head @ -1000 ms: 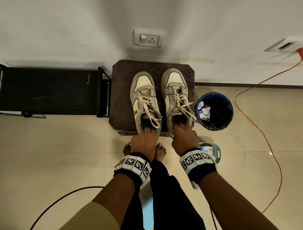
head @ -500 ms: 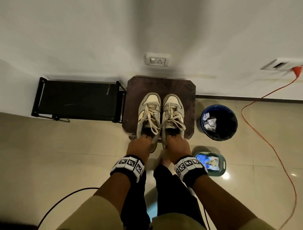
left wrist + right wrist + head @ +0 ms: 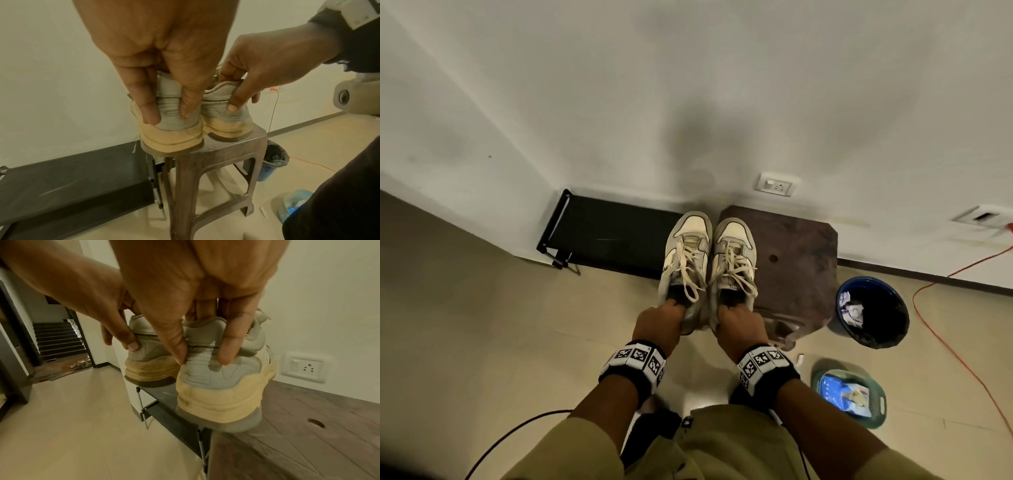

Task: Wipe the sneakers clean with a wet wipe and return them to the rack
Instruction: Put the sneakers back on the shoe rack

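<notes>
Two cream and grey sneakers hang side by side in the air, toes toward the wall. My left hand (image 3: pixel 666 313) pinches the heel collar of the left sneaker (image 3: pixel 685 260), also the left sneaker (image 3: pixel 170 128). My right hand (image 3: pixel 736 317) grips the heel of the right sneaker (image 3: pixel 732 260), seen close as the right sneaker (image 3: pixel 222 386). They hover over the left edge of the brown stool (image 3: pixel 794 260) and the right end of the low black rack (image 3: pixel 606 233). The rack (image 3: pixel 164 404) lies just below the soles.
A blue bin (image 3: pixel 873 311) with crumpled wipes stands right of the stool. A green basket (image 3: pixel 849 394) with a wipe pack sits on the floor near my right wrist. An orange cable (image 3: pixel 941 329) runs along the right; a black cable (image 3: pixel 517 435) loops at lower left.
Both sneakers have been lifted off the stool and carried left, now hanging over the stool's left edge and the rack. The head view has risen and pulled back.
</notes>
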The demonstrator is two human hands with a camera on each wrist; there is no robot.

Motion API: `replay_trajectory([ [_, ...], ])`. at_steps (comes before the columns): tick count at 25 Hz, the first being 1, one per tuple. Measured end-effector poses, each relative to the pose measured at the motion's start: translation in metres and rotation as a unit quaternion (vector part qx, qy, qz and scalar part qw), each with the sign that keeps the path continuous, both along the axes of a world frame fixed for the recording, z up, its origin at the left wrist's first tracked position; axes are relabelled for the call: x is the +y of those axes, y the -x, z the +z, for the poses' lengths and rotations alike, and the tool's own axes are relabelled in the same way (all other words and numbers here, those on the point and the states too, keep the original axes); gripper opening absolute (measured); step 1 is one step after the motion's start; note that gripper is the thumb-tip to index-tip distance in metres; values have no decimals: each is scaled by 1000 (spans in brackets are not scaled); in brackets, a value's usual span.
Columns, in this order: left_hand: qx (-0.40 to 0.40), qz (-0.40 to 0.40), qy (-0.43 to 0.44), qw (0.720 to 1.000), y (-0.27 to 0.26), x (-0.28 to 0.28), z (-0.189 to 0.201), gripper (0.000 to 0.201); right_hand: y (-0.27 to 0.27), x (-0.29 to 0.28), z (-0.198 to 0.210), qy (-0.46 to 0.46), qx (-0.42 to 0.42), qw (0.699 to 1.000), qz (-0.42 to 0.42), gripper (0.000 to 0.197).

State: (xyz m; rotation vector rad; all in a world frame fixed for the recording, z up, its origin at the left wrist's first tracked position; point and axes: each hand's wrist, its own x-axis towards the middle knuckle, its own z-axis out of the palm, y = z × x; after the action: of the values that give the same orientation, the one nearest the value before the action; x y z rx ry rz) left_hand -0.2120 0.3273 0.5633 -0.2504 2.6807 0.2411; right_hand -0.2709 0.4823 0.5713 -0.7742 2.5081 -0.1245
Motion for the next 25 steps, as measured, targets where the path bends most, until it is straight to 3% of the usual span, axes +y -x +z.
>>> replay_trajectory([
  [6,38,8,-18,999,-52,-117,11,18,-58,-122,20,-6,54,998,32,19],
  [11,53,29,-12,998,-75,-186,16,20,-68,-190,34,-11,75,995,62,21],
  [20,29,33,7,999,-43,-267,10,17,-34,-272,13,0,20,998,57,19],
  [25,-41,32,26,998,-5,-307,-5,18,4,-303,-4,-9,-19,999,49,18],
])
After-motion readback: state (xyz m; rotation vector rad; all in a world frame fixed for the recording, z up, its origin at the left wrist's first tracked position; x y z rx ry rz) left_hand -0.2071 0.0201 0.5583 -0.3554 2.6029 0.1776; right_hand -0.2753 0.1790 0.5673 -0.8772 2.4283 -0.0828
